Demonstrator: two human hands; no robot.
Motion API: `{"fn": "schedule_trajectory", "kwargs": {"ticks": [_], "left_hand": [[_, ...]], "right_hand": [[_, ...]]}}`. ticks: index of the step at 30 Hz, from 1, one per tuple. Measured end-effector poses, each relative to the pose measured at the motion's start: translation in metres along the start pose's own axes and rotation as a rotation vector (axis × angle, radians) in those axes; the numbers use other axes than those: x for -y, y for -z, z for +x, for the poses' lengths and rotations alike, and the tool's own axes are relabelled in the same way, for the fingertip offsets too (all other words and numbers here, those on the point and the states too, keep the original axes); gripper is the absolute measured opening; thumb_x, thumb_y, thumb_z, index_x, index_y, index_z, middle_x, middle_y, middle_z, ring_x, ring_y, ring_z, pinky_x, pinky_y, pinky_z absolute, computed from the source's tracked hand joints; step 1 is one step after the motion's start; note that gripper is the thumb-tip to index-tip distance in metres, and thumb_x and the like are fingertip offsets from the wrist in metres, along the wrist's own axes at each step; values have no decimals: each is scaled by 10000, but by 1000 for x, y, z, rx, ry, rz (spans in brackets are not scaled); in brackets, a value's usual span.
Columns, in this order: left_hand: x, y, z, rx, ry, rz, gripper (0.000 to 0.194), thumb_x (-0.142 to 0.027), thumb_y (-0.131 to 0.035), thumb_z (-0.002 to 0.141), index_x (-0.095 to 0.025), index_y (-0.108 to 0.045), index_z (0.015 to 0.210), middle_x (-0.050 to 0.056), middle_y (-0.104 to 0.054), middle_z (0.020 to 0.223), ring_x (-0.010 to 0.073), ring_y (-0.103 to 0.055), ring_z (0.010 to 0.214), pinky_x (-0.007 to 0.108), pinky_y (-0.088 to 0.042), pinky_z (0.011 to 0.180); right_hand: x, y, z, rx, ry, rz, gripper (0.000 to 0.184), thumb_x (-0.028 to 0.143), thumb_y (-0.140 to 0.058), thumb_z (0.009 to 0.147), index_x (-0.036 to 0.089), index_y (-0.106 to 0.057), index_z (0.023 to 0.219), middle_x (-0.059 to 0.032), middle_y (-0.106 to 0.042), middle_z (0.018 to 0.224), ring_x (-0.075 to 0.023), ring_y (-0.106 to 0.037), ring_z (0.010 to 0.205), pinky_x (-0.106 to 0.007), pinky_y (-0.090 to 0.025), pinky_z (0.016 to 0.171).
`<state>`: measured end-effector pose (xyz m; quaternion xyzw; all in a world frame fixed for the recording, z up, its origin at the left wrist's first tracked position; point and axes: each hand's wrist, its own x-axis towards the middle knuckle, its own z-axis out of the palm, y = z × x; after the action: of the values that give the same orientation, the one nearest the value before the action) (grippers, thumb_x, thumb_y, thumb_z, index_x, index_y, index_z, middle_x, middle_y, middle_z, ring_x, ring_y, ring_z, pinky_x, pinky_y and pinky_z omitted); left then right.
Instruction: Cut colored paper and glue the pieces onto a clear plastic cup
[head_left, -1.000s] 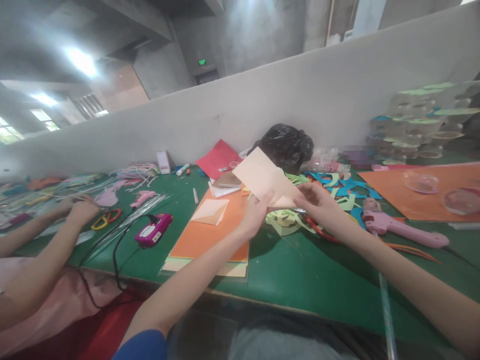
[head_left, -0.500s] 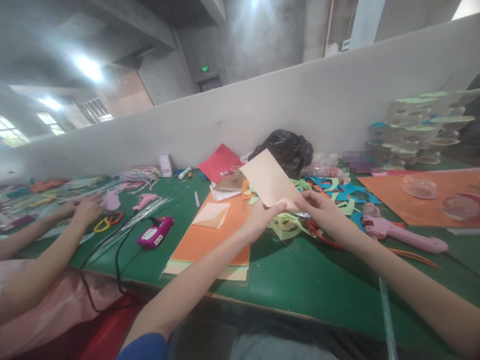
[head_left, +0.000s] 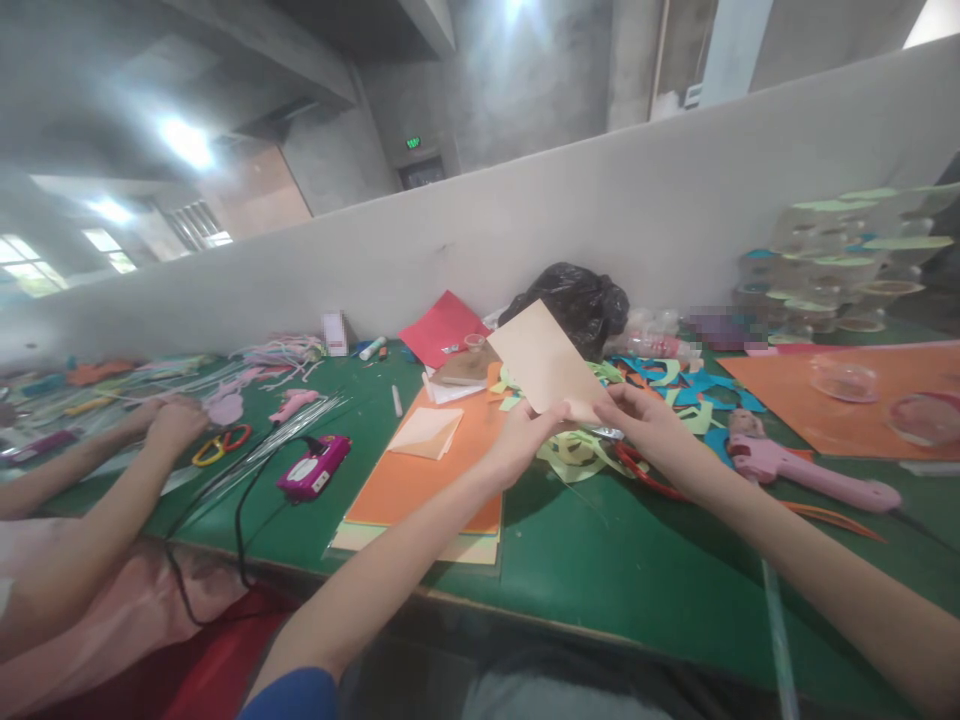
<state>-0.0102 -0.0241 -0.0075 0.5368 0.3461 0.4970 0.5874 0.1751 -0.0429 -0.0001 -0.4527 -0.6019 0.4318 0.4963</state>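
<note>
Both my hands hold a pale cream sheet of paper (head_left: 546, 355) in the air above the table. My left hand (head_left: 525, 440) pinches its lower left edge, thumb on top. My right hand (head_left: 637, 415) grips the lower right corner, and the edge between my thumbs looks slightly curled. Below and to the left, a smaller folded cream paper (head_left: 426, 432) lies on a stack of orange sheets (head_left: 427, 490). Green paper scraps (head_left: 574, 452) and red-handled scissors (head_left: 649, 475) lie under my hands, the scissors partly hidden by my right arm.
To the right lie a pink glue gun (head_left: 817, 475) and an orange sheet (head_left: 885, 400) with clear plastic cups. A black plastic bag (head_left: 577, 300) sits against the partition. On the left are a magenta power box (head_left: 315, 468), yellow-and-red scissors (head_left: 221, 445) and another person's hands (head_left: 176, 425).
The view has shifted very slightly. My hands still hold the cream paper in nearly the same place, with little visible movement.
</note>
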Motion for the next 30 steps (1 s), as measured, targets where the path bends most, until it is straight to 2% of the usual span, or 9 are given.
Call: {"fn": "schedule_trajectory", "kwargs": {"ticks": [5,9,13,20,25,28,30], "left_hand": [[4,4,5,-36,83,-9,369,-445,-815,746,-130,-655,854,54,-690,813,153,-674,745,371,-541,851],[2,6,5,-2,77,-2,391,-459,-824,737,-122,-664,853,50,-689,795,149,-678,764,379,-533,894],[-4,8,4,-22,83,46,411,-464,-864,677,-117,-675,790,62,-717,792,153,-693,762,378,-526,918],[-12,7,2,-29,107,27,396,-448,-900,621,-119,-720,749,67,-744,761,150,-696,729,363,-533,912],[-22,1,-1,-115,60,-182,334,-382,-893,657,-108,-716,725,44,-716,745,118,-673,721,328,-519,931],[-28,-7,-6,-125,40,-353,296,-336,-892,665,-112,-709,727,22,-693,737,101,-659,736,300,-511,934],[-29,-14,-12,-87,53,-395,299,-338,-897,656,-117,-709,729,14,-689,736,98,-653,742,293,-502,937]], "right_hand": [[-2,1,2,-67,-9,-38,458,610,-678,721,199,-621,915,-55,-692,906,-224,-620,862,-348,-458,782],[0,3,3,-94,-29,-35,481,621,-691,703,201,-642,930,-67,-709,938,-227,-628,857,-347,-473,771],[0,5,3,-113,-16,-52,479,650,-698,706,215,-644,900,-54,-708,913,-219,-621,820,-332,-476,720],[-1,9,4,-123,10,-67,480,673,-682,744,221,-666,904,-42,-706,932,-219,-633,868,-340,-497,792],[5,8,3,-151,31,82,519,721,-703,706,251,-656,922,-39,-698,957,-240,-662,951,-372,-543,886],[8,1,-1,-84,60,87,573,691,-767,664,255,-662,1020,-55,-716,1005,-244,-681,967,-365,-573,840],[9,-6,-3,-20,80,57,592,694,-787,639,239,-669,998,-69,-729,968,-244,-694,912,-369,-584,790]]}}
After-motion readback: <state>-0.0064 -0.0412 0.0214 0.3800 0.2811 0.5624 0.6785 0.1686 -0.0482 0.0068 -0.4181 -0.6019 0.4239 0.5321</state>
